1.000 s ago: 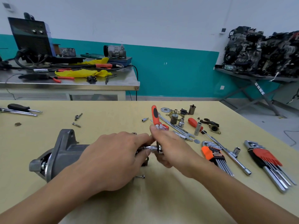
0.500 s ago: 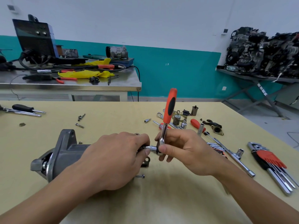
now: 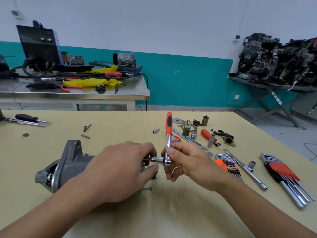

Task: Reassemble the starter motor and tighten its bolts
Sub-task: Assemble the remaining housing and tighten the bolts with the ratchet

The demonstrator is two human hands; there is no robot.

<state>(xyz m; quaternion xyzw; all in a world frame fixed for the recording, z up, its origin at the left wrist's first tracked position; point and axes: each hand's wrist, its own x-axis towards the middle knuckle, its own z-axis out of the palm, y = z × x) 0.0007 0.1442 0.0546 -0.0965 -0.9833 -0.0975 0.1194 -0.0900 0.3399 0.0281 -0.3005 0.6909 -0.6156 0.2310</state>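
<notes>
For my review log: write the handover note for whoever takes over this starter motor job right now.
The left grip lies over the starter motor, fingertips pinching the socket.
The right grip holds the ratchet at its head, handle upright.
The motor lies on its side on the table.
Done: socket set at the motor's rear end.
Left: tighten this bolt. Another bolt shows lower down, and its seating is unclear. Check every bolt.

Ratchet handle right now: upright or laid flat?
Upright, roughly. The right hand pinches the ratchet head clear of the table, orange handle pointing up; its socket runs sideways to the starter motor under the left hand.
</notes>
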